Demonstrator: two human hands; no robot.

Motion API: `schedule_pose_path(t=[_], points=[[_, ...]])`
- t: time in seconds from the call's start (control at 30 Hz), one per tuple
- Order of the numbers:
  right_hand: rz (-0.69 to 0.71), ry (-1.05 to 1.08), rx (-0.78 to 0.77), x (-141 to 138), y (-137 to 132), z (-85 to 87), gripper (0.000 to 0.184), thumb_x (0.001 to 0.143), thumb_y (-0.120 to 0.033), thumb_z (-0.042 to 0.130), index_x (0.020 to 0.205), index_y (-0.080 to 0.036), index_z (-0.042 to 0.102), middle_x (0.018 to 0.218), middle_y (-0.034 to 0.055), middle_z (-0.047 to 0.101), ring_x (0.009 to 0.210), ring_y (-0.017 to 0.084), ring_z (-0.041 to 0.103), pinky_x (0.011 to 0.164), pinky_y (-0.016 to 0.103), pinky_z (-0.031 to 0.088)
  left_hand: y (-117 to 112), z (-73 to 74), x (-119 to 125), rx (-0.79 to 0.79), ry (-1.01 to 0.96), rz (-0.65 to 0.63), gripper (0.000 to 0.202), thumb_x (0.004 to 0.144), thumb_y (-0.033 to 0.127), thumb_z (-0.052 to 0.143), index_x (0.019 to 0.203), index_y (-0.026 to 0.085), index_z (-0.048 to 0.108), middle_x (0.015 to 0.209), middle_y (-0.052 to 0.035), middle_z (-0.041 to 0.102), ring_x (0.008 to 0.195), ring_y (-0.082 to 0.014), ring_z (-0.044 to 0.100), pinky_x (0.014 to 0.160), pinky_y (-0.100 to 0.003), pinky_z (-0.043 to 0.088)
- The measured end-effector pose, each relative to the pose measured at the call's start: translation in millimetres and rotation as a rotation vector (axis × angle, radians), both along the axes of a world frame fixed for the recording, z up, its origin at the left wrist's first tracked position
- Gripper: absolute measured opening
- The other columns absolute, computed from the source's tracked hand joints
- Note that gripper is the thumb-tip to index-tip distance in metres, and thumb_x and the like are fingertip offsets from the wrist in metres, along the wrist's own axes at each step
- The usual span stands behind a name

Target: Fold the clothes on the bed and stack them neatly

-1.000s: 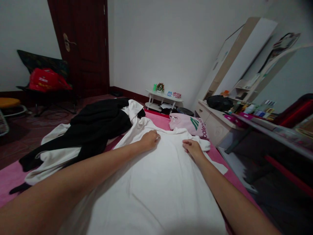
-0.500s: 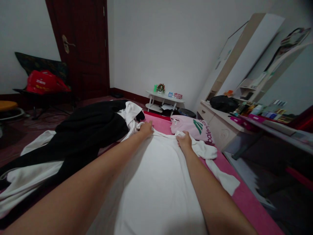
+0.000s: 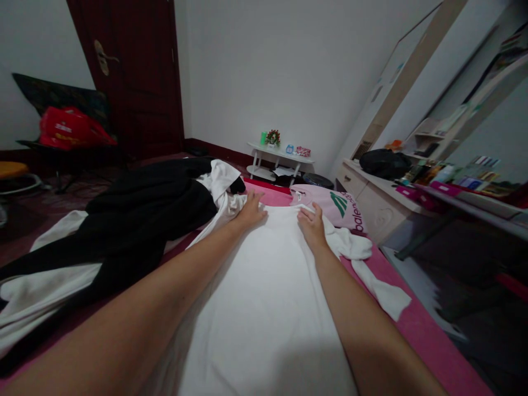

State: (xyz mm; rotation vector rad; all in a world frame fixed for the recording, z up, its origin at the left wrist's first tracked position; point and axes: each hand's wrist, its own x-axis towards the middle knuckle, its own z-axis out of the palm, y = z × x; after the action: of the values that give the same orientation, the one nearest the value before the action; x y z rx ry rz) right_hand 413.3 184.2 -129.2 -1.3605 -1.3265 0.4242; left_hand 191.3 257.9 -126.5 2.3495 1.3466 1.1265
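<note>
Pressing flat on white shirt [image 3: 264, 297], left hand [image 3: 252, 208] and right hand [image 3: 312, 224] are both lying open, fingers spread, gripping nothing, at its far edge in frame centre. It is lying spread over pink bed [image 3: 416, 346], centre to bottom. At left, black clothes [image 3: 152, 203] are lying heaped; pink shirt [image 3: 335, 204] is lying just beyond right hand.

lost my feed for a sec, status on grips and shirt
Left grip and right grip open, flat on far end of shirt. Shirt spread on bed. Black clothes at left, pink top beyond.
</note>
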Motion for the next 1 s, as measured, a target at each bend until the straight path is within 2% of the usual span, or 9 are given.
schedule_pose_path(t=[0.07, 0.13, 0.27, 0.47, 0.6, 0.73, 0.87, 0.93, 1.0], points=[[0.023, -0.250, -0.067, -3, -2, 0.5, 0.073, 0.085, -0.039, 0.050, 0.146, -0.018, 0.015, 0.144, 0.0171, 0.042, 0.129, 0.019, 0.046, 0.103, 0.036, 0.040, -3, -1.8, 2, -0.051, 0.147, -0.072, 0.066, 0.082, 0.039, 0.058, 0.141, 0.019, 0.037, 0.151, -0.0141, 0.027, 0.135, -0.0291, 0.034, 0.109, -0.042, 0.031], [-0.002, -0.559, -0.196, -8, -6, 3.3, 0.064, 0.089, -0.043, 0.046, 0.145, -0.020, 0.027, 0.153, 0.0135, 0.030, 0.140, 0.021, 0.029, 0.113, 0.042, 0.025, -7, -1.5, 2, -0.088, 0.306, -0.122, 0.063, 0.088, 0.054, 0.047, 0.140, 0.021, 0.039, 0.152, -0.0137, 0.029, 0.137, -0.0316, 0.033, 0.111, -0.050, 0.024], [-0.145, -0.920, -0.449, -14, -13, 8.9, 0.055, 0.093, -0.057, 0.031, 0.142, -0.032, 0.038, 0.159, 0.0040, 0.010, 0.146, 0.028, 0.003, 0.113, 0.058, 0.006, -16, 3.5, -5, -0.136, 0.471, -0.138, 0.065, 0.092, 0.063, 0.030, 0.140, 0.020, 0.041, 0.152, -0.0139, 0.031, 0.141, -0.0324, 0.023, 0.112, -0.055, 0.012], [-0.285, -0.932, -0.607, 6, -28, 8.3, 0.067, 0.092, -0.062, 0.021, 0.150, -0.030, 0.018, 0.160, 0.0040, 0.004, 0.146, 0.028, 0.004, 0.112, 0.059, 0.013, -28, 7.0, -24, -0.228, 0.481, -0.077, 0.066, 0.092, 0.062, 0.028, 0.144, 0.021, 0.036, 0.155, -0.0150, 0.022, 0.143, -0.0363, 0.013, 0.112, -0.055, 0.014], [-0.368, -0.905, -0.717, 9, -40, 13.7, 0.063, 0.094, -0.055, 0.019, 0.150, -0.028, 0.023, 0.160, 0.0043, 0.006, 0.145, 0.029, 0.009, 0.111, 0.062, 0.013, -46, 6.9, -26, -0.229, 0.488, -0.022, 0.069, 0.092, 0.061, 0.028, 0.146, 0.018, 0.031, 0.156, -0.0161, 0.018, 0.144, -0.0364, 0.011, 0.112, -0.053, 0.016], [-0.455, -0.952, -0.794, -19, -47, 21.4, 0.056, 0.093, -0.033, 0.027, 0.146, -0.015, 0.032, 0.158, 0.0116, 0.015, 0.145, 0.031, 0.008, 0.111, 0.063, 0.007, -68, 8.1, -22, -0.233, 0.529, 0.076, 0.068, 0.093, 0.057, 0.029, 0.146, 0.014, 0.032, 0.155, -0.0182, 0.021, 0.143, -0.0362, 0.016, 0.113, -0.050, 0.017], [-0.239, -0.978, -0.630, -30, -59, 19.5, 0.059, 0.093, -0.031, 0.028, 0.149, -0.013, 0.024, 0.158, 0.0101, 0.016, 0.146, 0.024, 0.009, 0.115, 0.052, 0.014, -82, 4.8, -29, -0.203, 0.545, 0.088, 0.069, 0.092, 0.056, 0.030, 0.145, 0.012, 0.033, 0.154, -0.0204, 0.023, 0.142, -0.0372, 0.019, 0.112, -0.050, 0.019], [-0.116, -0.972, -0.575, -16, -67, 17.3, 0.059, 0.096, -0.040, 0.023, 0.150, -0.017, 0.023, 0.158, 0.0064, 0.017, 0.145, 0.021, 0.012, 0.116, 0.046, 0.017, -87, 2.0, -37, -0.167, 0.538, 0.056, 0.068, 0.093, 0.055, 0.029, 0.145, 0.012, 0.033, 0.154, -0.0197, 0.024, 0.141, -0.0352, 0.022, 0.112, -0.047, 0.020], [-0.134, -0.991, -0.603, 1, -74, 17.1, 0.058, 0.097, -0.043, 0.020, 0.149, -0.018, 0.025, 0.157, 0.0059, 0.020, 0.145, 0.021, 0.015, 0.116, 0.047, 0.015, -90, 0.0, -44, -0.133, 0.532, 0.031, 0.066, 0.093, 0.054, 0.028, 0.145, 0.012, 0.034, 0.153, -0.0182, 0.025, 0.141, -0.0323, 0.024, 0.113, -0.043, 0.020]])
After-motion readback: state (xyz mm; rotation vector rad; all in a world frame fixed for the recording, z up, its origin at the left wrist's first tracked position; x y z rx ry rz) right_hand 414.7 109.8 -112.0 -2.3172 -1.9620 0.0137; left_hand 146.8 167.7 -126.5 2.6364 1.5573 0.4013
